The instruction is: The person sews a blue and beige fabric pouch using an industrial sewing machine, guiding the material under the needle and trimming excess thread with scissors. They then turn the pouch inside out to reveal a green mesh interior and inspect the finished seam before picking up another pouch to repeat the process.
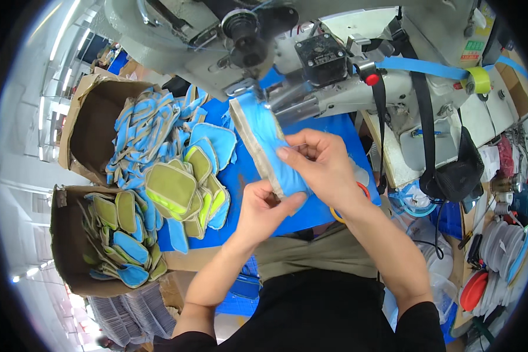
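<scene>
A blue fabric piece with a grey-beige edge strip (255,144) slants from under the sewing machine's head (243,88) down toward me. My left hand (267,211) pinches its lower end with thumb and curled fingers. My right hand (320,161) is closed on its right side, thumb and index finger pinched on the fabric near the middle. Partly hidden behind my right wrist, yellow-and-red ring handles (364,190) lie on the blue work surface (240,229).
Left are piles of blue-grey strips (141,129), stacked olive and blue pads (173,188), an open cardboard box (91,135) and a box of pads (70,234). Right are a pale side table (484,123), hanging black straps (422,135) and spools of white tape (498,246).
</scene>
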The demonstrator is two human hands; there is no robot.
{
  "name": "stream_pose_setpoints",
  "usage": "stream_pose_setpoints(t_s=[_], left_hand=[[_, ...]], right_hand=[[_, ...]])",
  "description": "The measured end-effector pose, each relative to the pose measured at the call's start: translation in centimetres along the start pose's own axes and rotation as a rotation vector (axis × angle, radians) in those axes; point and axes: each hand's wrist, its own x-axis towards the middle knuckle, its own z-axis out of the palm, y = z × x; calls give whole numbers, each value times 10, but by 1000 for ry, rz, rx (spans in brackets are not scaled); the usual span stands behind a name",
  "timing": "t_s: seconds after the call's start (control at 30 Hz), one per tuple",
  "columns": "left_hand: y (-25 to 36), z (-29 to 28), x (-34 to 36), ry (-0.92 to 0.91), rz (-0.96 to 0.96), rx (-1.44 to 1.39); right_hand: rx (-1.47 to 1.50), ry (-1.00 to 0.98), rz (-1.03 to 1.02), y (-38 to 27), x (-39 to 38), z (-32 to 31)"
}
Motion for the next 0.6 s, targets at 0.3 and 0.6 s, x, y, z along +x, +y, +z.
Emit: stream_pose_setpoints(t_s=[0.3,0.6], left_hand=[[67,-50,96,125,58,-210],[63,-36,75,146,-14,-432]], right_hand=[[196,24,11,17,-4,5],[208,13,15,9,-7,9]])
